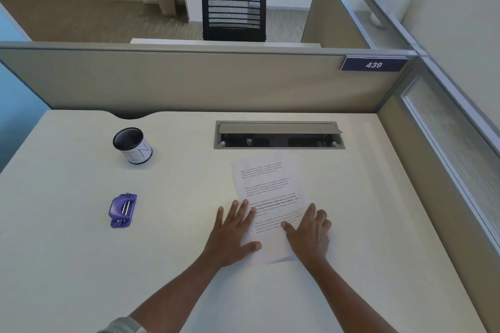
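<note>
A thin stack of printed white paper sheets (266, 184) lies on the pale desk (81, 265), slightly turned. My left hand (232, 232) lies flat with spread fingers on the stack's left edge, its thumb on the paper. My right hand (309, 232) presses flat on the lower right part of the sheets, thumb pointing left. A purple hole punch (123, 210) sits to the left on the desk, apart from both hands.
A black mesh pen cup (132, 145) with a white label stands at the back left. An open cable tray (278, 134) is set in the desk behind the paper. Cubicle partitions (189, 78) wall the back and right sides.
</note>
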The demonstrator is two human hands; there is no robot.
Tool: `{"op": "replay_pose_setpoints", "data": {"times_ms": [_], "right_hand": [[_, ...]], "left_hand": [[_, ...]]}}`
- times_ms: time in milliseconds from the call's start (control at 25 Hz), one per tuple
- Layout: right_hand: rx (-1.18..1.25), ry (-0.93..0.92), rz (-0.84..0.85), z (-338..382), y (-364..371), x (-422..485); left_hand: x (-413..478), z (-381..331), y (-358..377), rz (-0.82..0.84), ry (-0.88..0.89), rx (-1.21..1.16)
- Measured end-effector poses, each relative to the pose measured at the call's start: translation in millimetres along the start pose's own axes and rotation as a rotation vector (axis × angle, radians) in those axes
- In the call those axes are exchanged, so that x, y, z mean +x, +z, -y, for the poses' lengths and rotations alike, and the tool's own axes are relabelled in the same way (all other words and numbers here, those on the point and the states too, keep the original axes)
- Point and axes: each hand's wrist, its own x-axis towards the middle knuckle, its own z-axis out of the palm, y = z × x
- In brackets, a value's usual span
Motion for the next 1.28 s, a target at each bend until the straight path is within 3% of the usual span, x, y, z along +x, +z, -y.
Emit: {"op": "replay_pose_setpoints", "data": {"times_ms": [240, 440, 640, 920, 1280], "right_hand": [[0.221, 0.072, 0.027, 1, -2, 16], [0.516, 0.153, 0.158, -7, -26, 46], [0.224, 0.099, 0.138, -2, -31, 39], [0.359, 0.04, 0.137, 7, -12, 22], [-0.117, -0.275, 0.121, 25, 10, -38]], "left_hand": [[0, 2, -1, 0.028, -0.003, 0.019], [0, 2, 0, 0.018, -0.001, 0.025], [0, 2, 2, 0.005, -0.002, 0.008], [0, 2, 2, 0.02, -0.002, 0.027], [1, 3, 2, 0.039, 0.007, 0.007]]}}
